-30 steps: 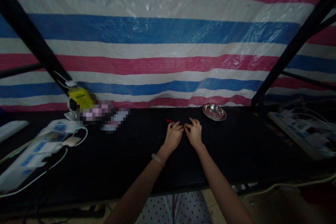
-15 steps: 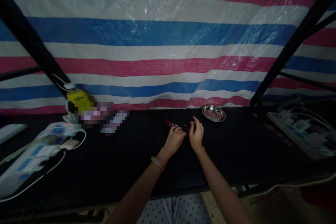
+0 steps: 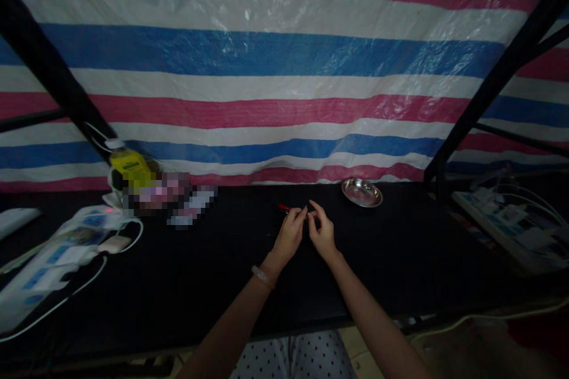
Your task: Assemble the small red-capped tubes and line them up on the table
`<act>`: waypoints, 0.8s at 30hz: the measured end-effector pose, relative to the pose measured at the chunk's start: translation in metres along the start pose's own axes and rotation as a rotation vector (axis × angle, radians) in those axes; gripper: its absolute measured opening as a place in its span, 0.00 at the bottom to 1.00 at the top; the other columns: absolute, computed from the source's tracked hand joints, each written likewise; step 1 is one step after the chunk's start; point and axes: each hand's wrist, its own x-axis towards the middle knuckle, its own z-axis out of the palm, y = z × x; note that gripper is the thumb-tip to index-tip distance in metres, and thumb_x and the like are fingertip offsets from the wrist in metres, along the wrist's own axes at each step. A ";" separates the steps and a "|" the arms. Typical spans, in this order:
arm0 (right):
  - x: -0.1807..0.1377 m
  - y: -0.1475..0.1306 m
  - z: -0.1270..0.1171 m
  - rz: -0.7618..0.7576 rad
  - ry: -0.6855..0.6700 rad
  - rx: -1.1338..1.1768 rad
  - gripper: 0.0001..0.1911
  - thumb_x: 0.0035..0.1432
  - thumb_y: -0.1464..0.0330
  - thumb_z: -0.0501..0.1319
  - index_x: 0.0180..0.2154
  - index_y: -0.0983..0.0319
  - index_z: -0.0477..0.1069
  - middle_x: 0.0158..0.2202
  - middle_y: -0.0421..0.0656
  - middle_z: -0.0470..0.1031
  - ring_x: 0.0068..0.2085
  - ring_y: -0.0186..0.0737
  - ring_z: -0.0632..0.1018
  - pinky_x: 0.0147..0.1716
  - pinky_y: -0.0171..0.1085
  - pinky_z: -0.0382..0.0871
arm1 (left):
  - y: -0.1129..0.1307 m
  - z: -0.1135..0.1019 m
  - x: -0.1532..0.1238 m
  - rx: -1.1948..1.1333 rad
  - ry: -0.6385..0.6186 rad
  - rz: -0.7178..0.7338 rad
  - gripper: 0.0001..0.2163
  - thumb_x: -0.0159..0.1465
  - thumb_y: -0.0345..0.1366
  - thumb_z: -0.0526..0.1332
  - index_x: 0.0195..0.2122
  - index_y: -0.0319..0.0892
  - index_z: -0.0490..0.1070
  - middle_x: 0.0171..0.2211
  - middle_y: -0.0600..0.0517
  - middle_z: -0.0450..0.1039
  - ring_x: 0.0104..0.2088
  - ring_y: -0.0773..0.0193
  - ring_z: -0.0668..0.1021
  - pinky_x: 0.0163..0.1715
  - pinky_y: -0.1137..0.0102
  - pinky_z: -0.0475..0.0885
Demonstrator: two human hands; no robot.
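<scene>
My left hand [image 3: 291, 232], with a pale bangle on the wrist, is over the black tabletop with its fingers closed in a pinch. Close beside it, on the right, my right hand [image 3: 322, 233] has its thumb and fingers bent together, the index finger pointing up. The fingertips of both hands nearly meet, and whatever lies between them is too small and dark to make out. A small red object [image 3: 283, 208] lies just behind the left hand, partly covered by it. The shallow round metal dish [image 3: 362, 193] rests behind and to the right of my hands.
Left on the black tabletop [image 3: 213, 275] are a yellow bottle [image 3: 132, 167], blurred-out items and a power strip [image 3: 53, 260] with white cables. More cables and a board [image 3: 498, 216] lie at right. A striped plastic sheet [image 3: 275, 59] hangs behind, between dark metal posts.
Both hands have drawn closer together, the right one shifting left. The left hand now covers more of the red object. A small dark thing seen by the right fingers no longer shows clearly.
</scene>
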 end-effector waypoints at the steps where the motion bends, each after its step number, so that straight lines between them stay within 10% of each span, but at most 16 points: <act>1: 0.000 0.000 0.000 -0.019 -0.023 -0.011 0.22 0.59 0.68 0.52 0.56 0.59 0.61 0.35 0.43 0.75 0.35 0.37 0.76 0.40 0.37 0.70 | 0.000 -0.001 0.000 -0.005 -0.002 0.004 0.18 0.66 0.29 0.46 0.56 0.40 0.61 0.43 0.45 0.65 0.42 0.64 0.72 0.44 0.66 0.72; 24: -0.001 -0.002 0.009 0.255 0.098 0.298 0.17 0.56 0.61 0.58 0.43 0.64 0.72 0.33 0.46 0.78 0.34 0.40 0.78 0.36 0.38 0.72 | 0.007 -0.005 0.002 -0.100 0.078 0.011 0.08 0.66 0.33 0.51 0.42 0.41 0.67 0.38 0.48 0.72 0.40 0.64 0.75 0.43 0.65 0.72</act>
